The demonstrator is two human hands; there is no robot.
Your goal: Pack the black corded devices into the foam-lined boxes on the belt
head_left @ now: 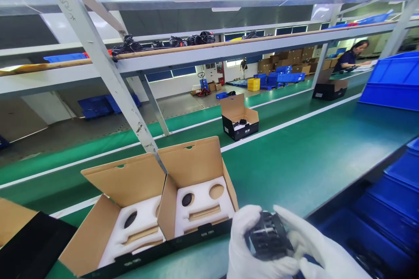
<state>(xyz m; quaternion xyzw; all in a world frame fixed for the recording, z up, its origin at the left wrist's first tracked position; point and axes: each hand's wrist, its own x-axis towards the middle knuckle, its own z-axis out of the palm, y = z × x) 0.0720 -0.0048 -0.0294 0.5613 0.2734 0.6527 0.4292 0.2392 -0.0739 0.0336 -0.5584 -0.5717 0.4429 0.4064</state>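
Note:
Both of my hands wear white gloves and are close together at the bottom right of the head view. My left hand (240, 244) curls round a small black ribbed plastic part (270, 235). From the other side, my right hand (322, 246) closes on the same part, its fingertips a little blurred. Just left of my hands stand two open cardboard boxes side by side, the nearer box (193, 157) and the farther-left box (131, 178). Each has a white foam insert (209, 202) with cut-outs and a black round piece (187, 199) in one hole.
Blue bins (393, 200) line the right edge, and a large blue crate (393, 80) stands on the green bench (288, 157). Farther off are another open box (240, 128) and a co-worker (352, 59). A metal post (108, 69) rises behind the near boxes, under a shelf.

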